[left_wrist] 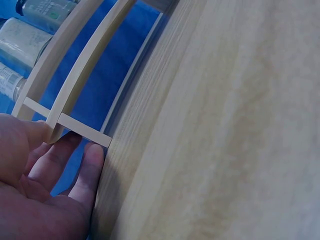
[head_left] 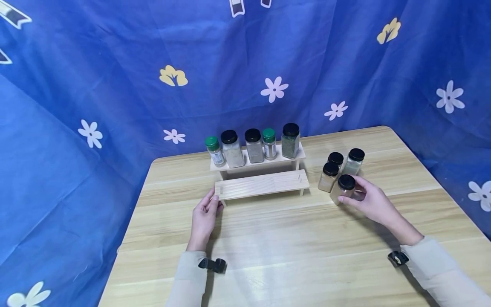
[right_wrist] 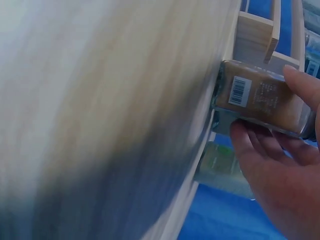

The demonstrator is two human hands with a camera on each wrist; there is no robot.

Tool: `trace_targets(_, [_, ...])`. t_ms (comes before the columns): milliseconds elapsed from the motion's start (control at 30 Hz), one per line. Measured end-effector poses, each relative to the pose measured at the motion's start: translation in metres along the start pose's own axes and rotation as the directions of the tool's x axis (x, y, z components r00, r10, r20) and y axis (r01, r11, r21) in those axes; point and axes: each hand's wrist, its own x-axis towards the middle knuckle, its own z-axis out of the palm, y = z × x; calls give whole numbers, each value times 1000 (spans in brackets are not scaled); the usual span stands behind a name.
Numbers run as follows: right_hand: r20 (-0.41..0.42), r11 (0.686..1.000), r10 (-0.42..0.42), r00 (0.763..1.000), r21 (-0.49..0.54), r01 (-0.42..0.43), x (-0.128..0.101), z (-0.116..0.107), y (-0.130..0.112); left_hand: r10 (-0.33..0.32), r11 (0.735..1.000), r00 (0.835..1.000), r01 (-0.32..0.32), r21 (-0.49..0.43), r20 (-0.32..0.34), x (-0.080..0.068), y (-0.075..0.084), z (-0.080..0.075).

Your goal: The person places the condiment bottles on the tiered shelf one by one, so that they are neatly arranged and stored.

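A light wooden two-tier spice rack stands at the table's far middle. Its lower shelf is bare, and several jars with black or green lids line the upper shelf. My left hand holds the left end of the lower shelf, thumb on one side and fingers on the other; the left wrist view shows the hand at the rack's corner. My right hand grips a black-lidded jar of tan powder standing on the table right of the rack. The right wrist view shows the jar and fingers round it.
Three more black-lidded jars stand clustered just behind the gripped one. The wooden table stretches toward me in front of the rack. A blue flowered cloth hangs behind and around the table.
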Motion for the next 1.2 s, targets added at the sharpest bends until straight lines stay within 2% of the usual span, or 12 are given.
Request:
trace_targets(233, [16,997,-13,1000,80,12,-1,2,1,-5,1000,1000,5,5,15,-1,2,0])
trace_targets(433, [8,995,-20,1000,99,19,-2,6,-6,1,1000,1000,-1,2,22,-2,2,-1])
trace_targets(900, [-2,997,-10,1000,72,10,-1,21,-49,10,1000,1000,-10,-6,28,-2,3,-1])
trace_targets(1200, [32,999,-26,999,34,25,17,45,-79,6,1000,999,-6,2,38,-2,5,-1])
